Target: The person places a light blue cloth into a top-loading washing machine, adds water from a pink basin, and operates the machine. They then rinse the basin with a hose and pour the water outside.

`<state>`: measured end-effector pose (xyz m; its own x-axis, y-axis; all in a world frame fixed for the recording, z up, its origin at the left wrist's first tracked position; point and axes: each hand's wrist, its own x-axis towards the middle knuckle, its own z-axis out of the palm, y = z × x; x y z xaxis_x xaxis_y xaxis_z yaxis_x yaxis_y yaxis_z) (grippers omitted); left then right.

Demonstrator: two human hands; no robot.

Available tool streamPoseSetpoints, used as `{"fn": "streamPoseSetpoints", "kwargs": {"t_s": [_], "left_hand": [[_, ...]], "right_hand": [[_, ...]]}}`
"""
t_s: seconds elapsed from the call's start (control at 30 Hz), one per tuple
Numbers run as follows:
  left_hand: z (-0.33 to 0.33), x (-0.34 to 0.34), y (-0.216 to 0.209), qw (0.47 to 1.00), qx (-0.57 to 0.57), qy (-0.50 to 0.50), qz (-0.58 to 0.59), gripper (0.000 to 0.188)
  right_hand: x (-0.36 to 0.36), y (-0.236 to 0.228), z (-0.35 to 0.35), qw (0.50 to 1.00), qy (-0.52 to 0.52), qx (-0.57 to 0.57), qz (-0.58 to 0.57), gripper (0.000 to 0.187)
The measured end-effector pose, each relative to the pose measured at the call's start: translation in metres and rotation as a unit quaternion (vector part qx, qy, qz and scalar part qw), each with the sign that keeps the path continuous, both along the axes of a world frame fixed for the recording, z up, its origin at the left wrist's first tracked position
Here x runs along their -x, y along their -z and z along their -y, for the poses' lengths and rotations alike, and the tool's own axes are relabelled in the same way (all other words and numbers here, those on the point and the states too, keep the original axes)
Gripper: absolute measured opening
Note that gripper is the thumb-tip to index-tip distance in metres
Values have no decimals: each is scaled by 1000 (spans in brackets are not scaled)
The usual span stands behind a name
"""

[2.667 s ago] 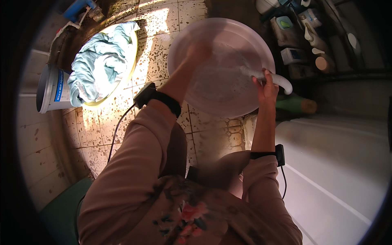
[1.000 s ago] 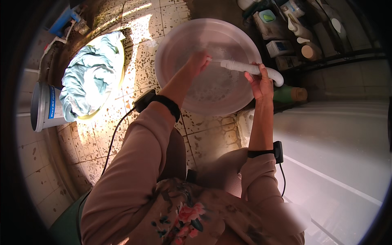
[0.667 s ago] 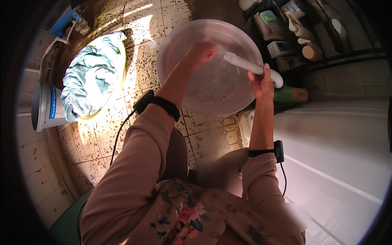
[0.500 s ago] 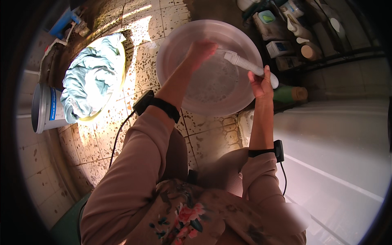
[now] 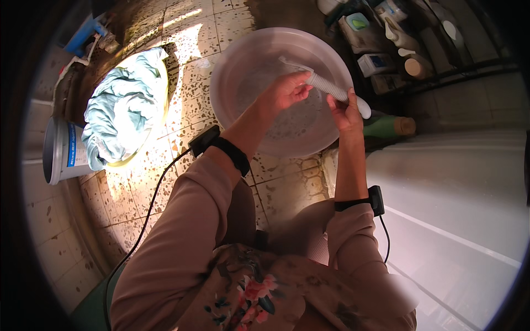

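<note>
Over a large pale pink basin (image 5: 229, 105), a white corrugated hose (image 5: 329, 87) slants down to the right. My right hand (image 5: 346, 115) is closed around its lower part, close to a smooth rounded white end. My left hand (image 5: 288, 91) is at the hose's upper end with bent fingers against it, partly hiding that end. A thin pale strip sticks out past those fingers. Sudsy, cloudy water (image 5: 292, 122) lies in the basin.
On the left, a yellow-rimmed tub holds light blue cloth (image 5: 127, 102), beside a grey bucket (image 5: 55, 149). Bottles and boxes fill a dark rack (image 5: 430, 83) at the upper right. A green bottle (image 5: 381, 127) lies near the basin, and a white panel (image 5: 452, 187) stands right.
My left hand has moved right and toward me, from the thin far tip onto the upper end of the hose. My right hand and the hose have shifted slightly left.
</note>
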<state>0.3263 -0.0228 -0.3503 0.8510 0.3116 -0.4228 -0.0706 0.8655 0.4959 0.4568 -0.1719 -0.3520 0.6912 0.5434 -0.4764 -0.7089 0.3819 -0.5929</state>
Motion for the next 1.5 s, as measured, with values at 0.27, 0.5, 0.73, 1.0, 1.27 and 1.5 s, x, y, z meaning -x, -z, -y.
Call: {"fn": "streamPoseSetpoints", "kwargs": {"t_s": [0.27,0.5,0.73,1.0,1.27,1.5], "left_hand": [[3,-7,9,993,43,-10,-112,24],[21,-14,19,972,-20,13,-232,39],[-5,6,23,830,-358,269,-331,44],[53,-32,-23,743,-665,-59,55,14],[64,-39,-34,676,-735,-18,43,19],[65,-36,-38,614,-788,-3,36,21]], "right_hand": [[10,-3,0,995,-38,31,87,30],[21,-11,-1,971,-35,147,187,29],[22,-11,5,953,-38,181,239,27],[28,9,-1,905,-22,271,326,22],[22,10,3,929,-22,220,298,24],[20,0,9,909,-105,262,307,33]]}}
